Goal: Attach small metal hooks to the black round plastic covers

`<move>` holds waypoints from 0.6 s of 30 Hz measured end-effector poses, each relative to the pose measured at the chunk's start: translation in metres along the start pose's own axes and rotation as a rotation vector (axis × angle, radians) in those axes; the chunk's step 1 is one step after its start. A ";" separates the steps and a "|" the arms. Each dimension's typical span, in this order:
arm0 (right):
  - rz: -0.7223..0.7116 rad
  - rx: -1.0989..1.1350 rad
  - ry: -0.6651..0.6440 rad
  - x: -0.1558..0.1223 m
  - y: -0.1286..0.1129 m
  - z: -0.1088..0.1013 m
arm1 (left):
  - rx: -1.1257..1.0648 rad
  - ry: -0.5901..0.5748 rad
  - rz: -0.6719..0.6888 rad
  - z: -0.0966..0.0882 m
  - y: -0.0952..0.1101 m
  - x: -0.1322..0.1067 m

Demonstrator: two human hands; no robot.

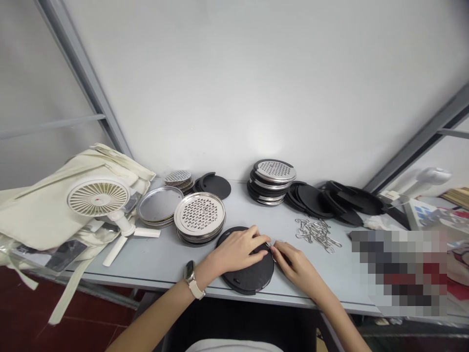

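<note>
A black round plate [252, 274] lies flat near the table's front edge, with a small slot in its lower part. Across its top rests my left hand [238, 249], steadying it, with index finger and thumb reaching to the plate's right rim. My right hand [295, 266] is closed in a pinch at that same rim. Between the fingertips shows a thin metal wire clip [269, 244], partly hidden by the fingers. Right of the hands lies a loose pile of similar wire clips [317, 233].
Perforated metal grater discs [200, 215] are stacked left of the plate, beside plain metal discs [160, 203]. Another stack [274, 172] stands at the back. Black plates [315, 199] overlap at the right. A white fan [98, 197] and cream bag [44, 195] sit at the left.
</note>
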State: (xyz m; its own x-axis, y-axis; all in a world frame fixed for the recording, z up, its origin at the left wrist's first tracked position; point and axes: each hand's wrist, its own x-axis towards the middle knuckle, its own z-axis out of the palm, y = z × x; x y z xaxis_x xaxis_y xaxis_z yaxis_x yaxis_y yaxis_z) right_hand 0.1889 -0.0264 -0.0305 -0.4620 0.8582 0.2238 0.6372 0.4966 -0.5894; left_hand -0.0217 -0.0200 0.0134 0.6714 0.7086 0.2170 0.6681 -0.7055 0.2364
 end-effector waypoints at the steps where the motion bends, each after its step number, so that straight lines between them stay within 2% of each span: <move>1: 0.003 0.001 0.000 0.000 0.000 0.000 | 0.000 0.003 0.000 0.000 0.000 0.000; 12: -0.004 0.001 0.019 -0.002 -0.002 -0.001 | 0.034 0.026 0.026 0.000 0.001 0.000; 15: -0.040 -0.067 0.034 -0.002 -0.001 0.001 | 0.032 0.119 0.102 0.001 -0.002 0.000; 18: -0.066 -0.108 0.041 -0.001 0.003 0.003 | 0.095 0.227 0.256 0.000 0.002 0.003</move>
State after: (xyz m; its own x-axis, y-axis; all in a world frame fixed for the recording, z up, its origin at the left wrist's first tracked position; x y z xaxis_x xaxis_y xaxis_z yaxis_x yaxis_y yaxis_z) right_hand 0.1894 -0.0265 -0.0351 -0.4804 0.8270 0.2921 0.6700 0.5610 -0.4862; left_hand -0.0185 -0.0189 0.0143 0.7397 0.4863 0.4651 0.5217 -0.8510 0.0600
